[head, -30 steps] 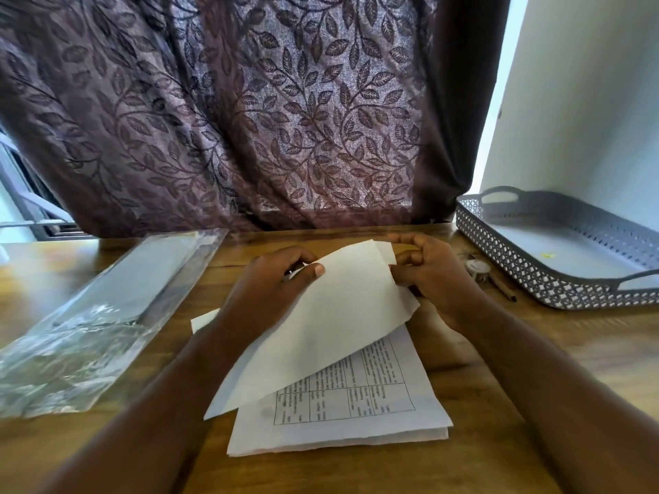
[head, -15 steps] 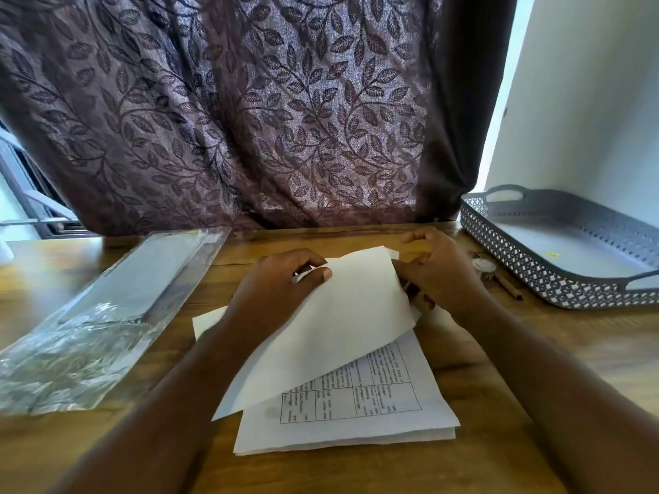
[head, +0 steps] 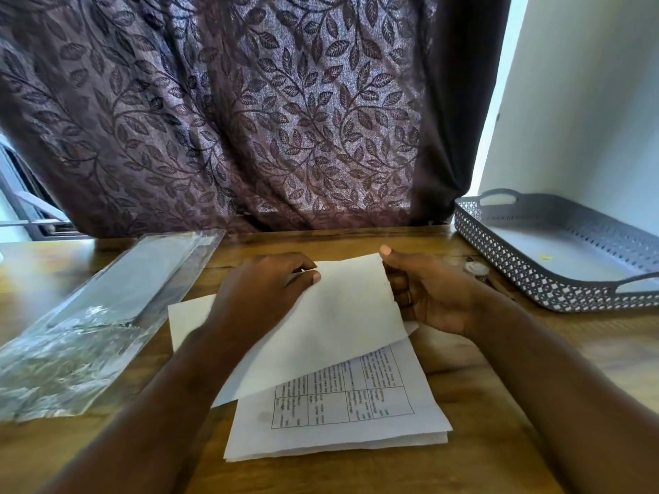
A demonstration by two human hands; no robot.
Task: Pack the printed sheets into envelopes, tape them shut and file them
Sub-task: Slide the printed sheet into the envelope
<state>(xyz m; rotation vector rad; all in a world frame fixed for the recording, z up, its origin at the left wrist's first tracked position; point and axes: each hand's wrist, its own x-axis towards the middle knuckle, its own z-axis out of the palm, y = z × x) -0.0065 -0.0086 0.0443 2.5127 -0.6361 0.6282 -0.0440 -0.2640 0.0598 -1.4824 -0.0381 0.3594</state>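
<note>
A stack of printed sheets [head: 342, 418] with a table of text lies on the wooden table in front of me. Its top sheet [head: 331, 326] is lifted and tilted, blank side up. My left hand [head: 260, 294] holds the sheet's far left edge, thumb on top. My right hand [head: 428, 294] holds its right edge, fingers behind the paper and thumb at the far corner. A clear plastic packet [head: 89, 326], seemingly holding envelopes, lies at the left.
A grey perforated tray [head: 556, 283] with handles stands at the right against a white wall. A small tape roll [head: 476, 269] lies between my right hand and the tray. A patterned purple curtain [head: 249, 119] hangs behind the table.
My right hand has opened out along the sheet's right edge, thumb now at the far corner. The lifted sheet has risen slightly. My left hand has kept its hold.
</note>
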